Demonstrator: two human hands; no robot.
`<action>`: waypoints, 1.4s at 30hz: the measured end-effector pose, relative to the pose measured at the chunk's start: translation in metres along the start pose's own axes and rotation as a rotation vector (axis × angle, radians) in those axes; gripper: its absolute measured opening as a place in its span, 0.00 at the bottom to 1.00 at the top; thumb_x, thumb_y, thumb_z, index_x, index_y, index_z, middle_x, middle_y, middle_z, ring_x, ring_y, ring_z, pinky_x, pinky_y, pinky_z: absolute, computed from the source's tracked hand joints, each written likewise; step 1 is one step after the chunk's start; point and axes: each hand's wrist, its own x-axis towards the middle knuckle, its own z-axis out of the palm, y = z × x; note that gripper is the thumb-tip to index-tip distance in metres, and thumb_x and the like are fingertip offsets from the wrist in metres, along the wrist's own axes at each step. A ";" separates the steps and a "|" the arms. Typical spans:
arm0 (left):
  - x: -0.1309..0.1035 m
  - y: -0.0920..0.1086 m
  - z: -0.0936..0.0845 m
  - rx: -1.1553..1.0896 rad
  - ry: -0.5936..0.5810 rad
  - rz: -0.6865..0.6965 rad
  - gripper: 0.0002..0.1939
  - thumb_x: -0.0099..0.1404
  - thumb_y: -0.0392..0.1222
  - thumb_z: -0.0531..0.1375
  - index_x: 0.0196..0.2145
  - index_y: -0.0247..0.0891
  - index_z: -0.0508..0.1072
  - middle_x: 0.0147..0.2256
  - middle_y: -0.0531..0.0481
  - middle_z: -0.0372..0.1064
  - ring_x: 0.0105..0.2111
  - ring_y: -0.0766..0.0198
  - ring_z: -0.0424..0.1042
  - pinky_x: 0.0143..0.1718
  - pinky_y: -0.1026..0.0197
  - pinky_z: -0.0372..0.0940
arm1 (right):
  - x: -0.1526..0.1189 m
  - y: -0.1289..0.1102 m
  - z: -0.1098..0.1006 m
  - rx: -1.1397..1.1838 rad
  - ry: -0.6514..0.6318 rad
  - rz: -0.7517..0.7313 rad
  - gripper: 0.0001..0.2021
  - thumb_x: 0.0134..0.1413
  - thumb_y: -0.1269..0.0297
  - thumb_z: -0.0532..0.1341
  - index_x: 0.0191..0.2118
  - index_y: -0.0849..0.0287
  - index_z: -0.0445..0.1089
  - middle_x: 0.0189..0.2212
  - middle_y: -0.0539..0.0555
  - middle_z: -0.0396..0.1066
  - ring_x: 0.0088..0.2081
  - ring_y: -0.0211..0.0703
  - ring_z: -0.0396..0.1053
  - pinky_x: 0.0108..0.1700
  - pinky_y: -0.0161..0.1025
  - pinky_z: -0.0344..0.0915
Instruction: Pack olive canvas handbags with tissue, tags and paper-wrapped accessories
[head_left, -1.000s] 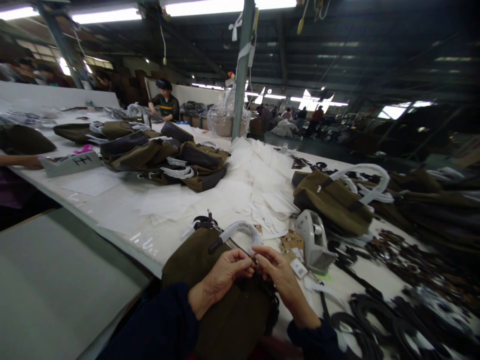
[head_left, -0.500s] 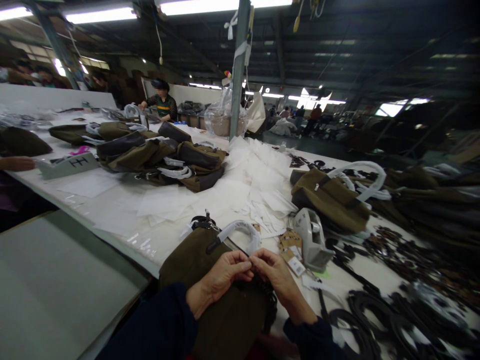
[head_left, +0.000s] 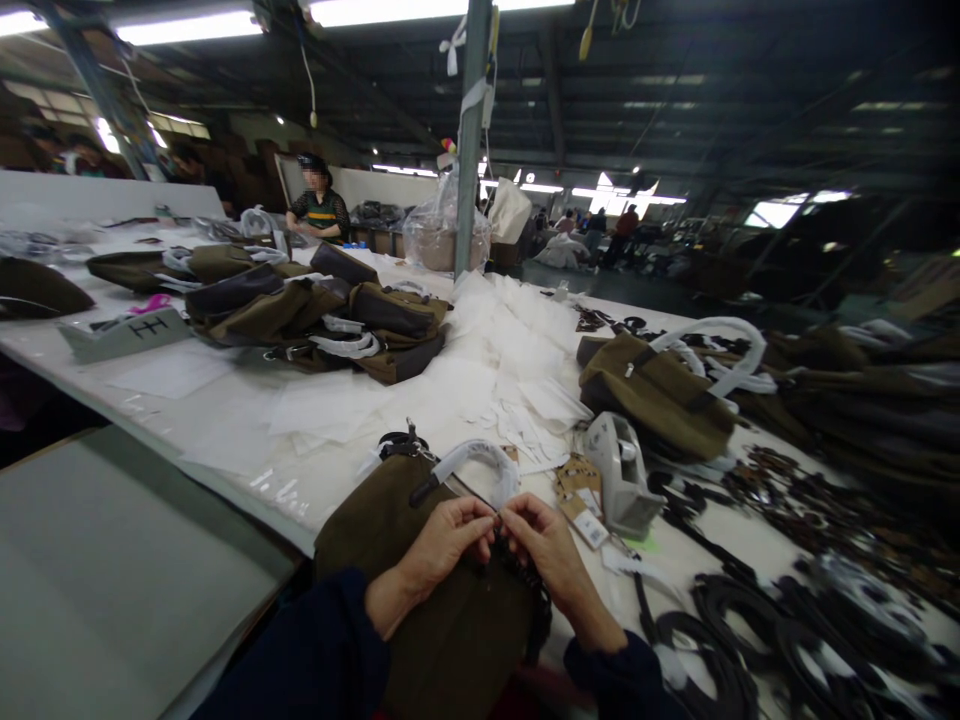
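Observation:
An olive-green handbag (head_left: 367,515) leans at the table's edge in front of me, its handle (head_left: 480,460) wrapped in white paper or plastic. Over the bag's upper side, my left hand (head_left: 442,545) is closed, thumb and fingertips pinched together. My right hand (head_left: 544,545) pinches close beside it, fingertips almost touching the left ones. Whatever lies between the fingers is too small to make out. Below the right hand a dark braided or chain-like strip (head_left: 536,590) hangs along the bag. A black strap with a metal clip (head_left: 405,440) sits at the bag's far corner.
A grey tape dispenser (head_left: 622,480) stands to the right, with brown tags (head_left: 581,485) beside it. Coiled black straps (head_left: 720,640) lie at the front right. Another olive bag (head_left: 652,400) is behind them. More bags (head_left: 322,310) are piled left of white paper sheets (head_left: 510,340). A person (head_left: 319,205) sits across the table.
My hands stay pinched together over the bag, with the fingers shifting slightly. The view has moved a little. A co-worker's hand at the left edge has gone out of sight.

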 end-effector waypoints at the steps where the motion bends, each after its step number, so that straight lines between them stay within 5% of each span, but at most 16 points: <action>1: -0.001 0.000 0.000 -0.002 -0.012 0.002 0.16 0.60 0.49 0.65 0.33 0.32 0.73 0.26 0.52 0.69 0.21 0.71 0.67 0.25 0.68 0.62 | 0.000 0.001 0.000 -0.005 0.000 0.003 0.14 0.54 0.52 0.64 0.33 0.59 0.67 0.22 0.45 0.67 0.20 0.31 0.59 0.21 0.29 0.54; 42: 0.005 -0.008 -0.002 0.091 0.044 -0.039 0.13 0.60 0.48 0.62 0.28 0.34 0.67 0.19 0.56 0.65 0.13 0.74 0.60 0.14 0.71 0.56 | 0.002 0.015 0.004 -0.149 -0.006 0.022 0.13 0.55 0.53 0.62 0.31 0.58 0.67 0.20 0.45 0.65 0.19 0.32 0.60 0.20 0.29 0.56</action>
